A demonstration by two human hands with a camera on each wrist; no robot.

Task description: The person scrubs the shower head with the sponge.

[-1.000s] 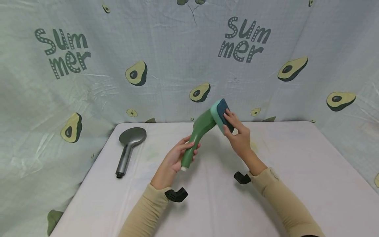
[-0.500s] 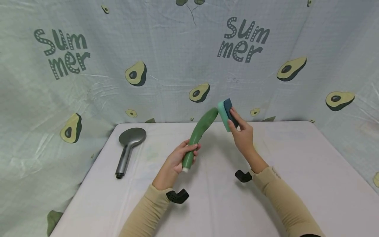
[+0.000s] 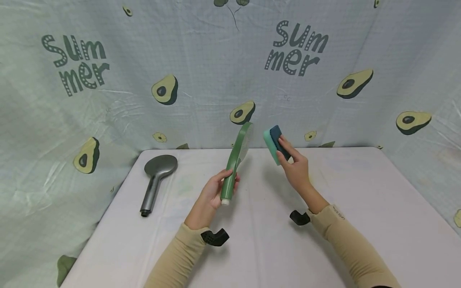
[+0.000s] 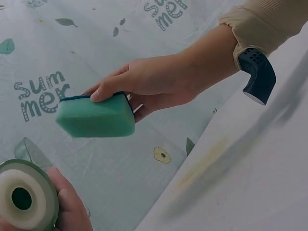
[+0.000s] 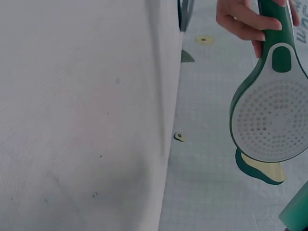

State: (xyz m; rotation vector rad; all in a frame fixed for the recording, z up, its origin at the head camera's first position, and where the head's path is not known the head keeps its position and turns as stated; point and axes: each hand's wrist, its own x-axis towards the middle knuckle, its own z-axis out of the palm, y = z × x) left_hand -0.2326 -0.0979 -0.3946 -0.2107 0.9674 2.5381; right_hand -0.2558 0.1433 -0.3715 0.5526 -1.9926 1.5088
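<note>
My left hand (image 3: 213, 191) grips the handle of a green shower head (image 3: 235, 154), held up above the table with its head end raised. Its pale, hole-dotted spray face (image 5: 272, 118) is turned toward the right, as the right wrist view shows. In my right hand (image 3: 297, 170) a two-layer sponge (image 3: 271, 146) is pinched between thumb and fingers, light green on one side and dark blue on the other. The light green side (image 4: 96, 118) faces the shower head, with a gap between the two. A hollow white handle end (image 4: 21, 198) shows in the left wrist view.
A grey shower head (image 3: 157, 180) lies on the white table (image 3: 259, 248), to the left of my hands. Behind the table hangs a pale cloth (image 3: 209, 60) printed with avocados and lettering. Black curved pieces (image 3: 215, 237) sit at both wrists.
The sponge has come away from the green shower head, leaving a gap. My left hand has turned the shower head more upright, bringing its pale face into sight.
</note>
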